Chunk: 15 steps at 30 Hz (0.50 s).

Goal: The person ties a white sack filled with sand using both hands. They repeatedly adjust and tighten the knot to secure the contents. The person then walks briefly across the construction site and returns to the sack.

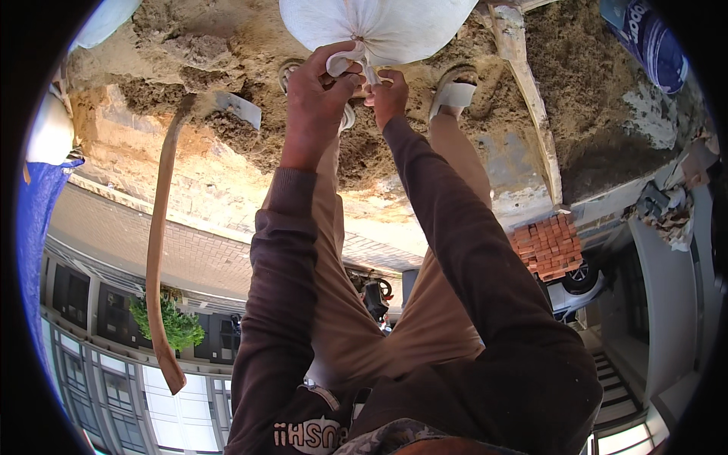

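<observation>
A full white sack (409, 26) sits at the top middle, its mouth gathered tight into a narrow neck facing me. My left hand (315, 106) is closed on one twisted white end of the sack's mouth, with a loop of it showing above the fingers. Close beside it, my right hand (388, 97) pinches another white strand of the gathered mouth. Both hands touch or nearly touch just below the neck. Whether a separate tie is wound around the neck, I cannot tell.
A hoe with a long curved wooden handle (161, 227) lies at the left, its blade (241, 108) by the dirt. My sandalled foot (455, 92) is on the soil. A wooden plank (523, 83), a blue bag (652, 45) and stacked red bricks (547, 246) are at the right.
</observation>
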Each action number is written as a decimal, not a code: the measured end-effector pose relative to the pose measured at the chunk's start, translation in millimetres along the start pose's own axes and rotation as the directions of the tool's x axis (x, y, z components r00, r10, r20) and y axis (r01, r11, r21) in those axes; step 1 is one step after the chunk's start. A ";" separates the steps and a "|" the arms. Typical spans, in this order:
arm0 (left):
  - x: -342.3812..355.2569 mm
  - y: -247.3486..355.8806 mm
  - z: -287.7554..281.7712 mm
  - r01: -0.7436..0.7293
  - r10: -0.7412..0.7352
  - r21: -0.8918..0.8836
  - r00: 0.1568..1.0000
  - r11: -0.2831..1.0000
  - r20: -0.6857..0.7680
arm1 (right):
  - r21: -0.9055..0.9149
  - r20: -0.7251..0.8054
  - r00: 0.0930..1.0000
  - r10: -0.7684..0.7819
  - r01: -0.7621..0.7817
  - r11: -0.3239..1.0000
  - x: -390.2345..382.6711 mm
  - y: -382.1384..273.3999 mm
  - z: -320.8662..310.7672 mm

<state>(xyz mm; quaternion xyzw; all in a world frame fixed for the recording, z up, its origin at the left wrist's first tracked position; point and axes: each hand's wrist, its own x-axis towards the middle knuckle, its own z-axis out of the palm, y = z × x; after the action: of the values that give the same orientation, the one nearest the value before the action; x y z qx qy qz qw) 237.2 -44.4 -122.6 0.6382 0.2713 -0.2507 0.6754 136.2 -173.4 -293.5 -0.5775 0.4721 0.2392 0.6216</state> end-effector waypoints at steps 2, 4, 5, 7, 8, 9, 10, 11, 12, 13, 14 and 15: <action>3.7 1.5 0.5 0.016 -0.016 0.007 1.000 1.000 0.008 | -0.012 0.078 0.988 -0.130 0.132 0.991 -7.0 -3.1 4.3; 7.0 2.8 1.0 0.012 -0.012 0.015 1.000 1.000 -0.015 | -0.028 0.195 0.958 -0.211 0.220 0.975 -11.2 -4.8 7.0; 8.1 2.9 1.7 0.011 -0.011 0.020 1.000 1.000 -0.027 | -0.180 0.227 0.917 -0.329 0.371 0.911 -11.5 -6.0 6.3; 9.8 2.4 2.9 -0.002 0.004 0.045 0.999 0.999 -0.043 | -0.469 0.315 0.862 -0.397 0.505 0.725 -8.9 -9.6 3.9; 10.6 1.9 3.4 -0.033 0.036 0.059 0.998 0.998 -0.044 | -0.550 0.383 0.824 -0.419 0.567 0.613 -6.6 -12.2 2.7; 12.2 1.1 3.9 -0.068 0.079 0.153 0.994 0.986 -0.071 | -0.581 0.440 0.789 -0.430 0.615 0.534 -4.0 -15.0 2.1; 14.4 0.5 4.4 -0.121 0.145 0.248 0.986 0.961 -0.084 | -0.602 0.497 0.751 -0.434 0.659 0.452 -0.3 -18.6 2.8; 16.2 -0.2 4.7 -0.169 0.211 0.341 0.973 0.925 -0.091 | -0.644 0.545 0.741 -0.393 0.670 0.370 2.1 -21.6 4.1; 17.9 -0.8 4.8 -0.211 0.262 0.388 0.961 0.897 -0.084 | -0.614 0.611 0.641 -0.465 0.754 0.233 3.7 -24.4 5.7; 19.9 -1.2 5.4 -0.253 0.314 0.432 0.947 0.866 -0.073 | -0.603 0.667 0.565 -0.486 0.792 0.093 5.8 -27.2 7.2; 21.6 -1.3 5.9 -0.295 0.364 0.474 0.929 0.830 -0.059 | -0.606 0.722 0.523 -0.452 0.794 -0.048 7.3 -29.3 8.4; 22.9 -1.2 7.4 -0.313 0.387 0.471 0.919 0.825 -0.067 | -0.530 0.787 0.410 -0.461 0.832 -0.165 8.5 -30.7 8.5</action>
<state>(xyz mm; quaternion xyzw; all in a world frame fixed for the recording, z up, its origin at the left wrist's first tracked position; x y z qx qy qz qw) 253.3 -51.7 -138.8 0.8342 0.1368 -0.1261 0.5192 168.5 -174.2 -286.7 -0.9142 -0.2409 0.1880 0.2661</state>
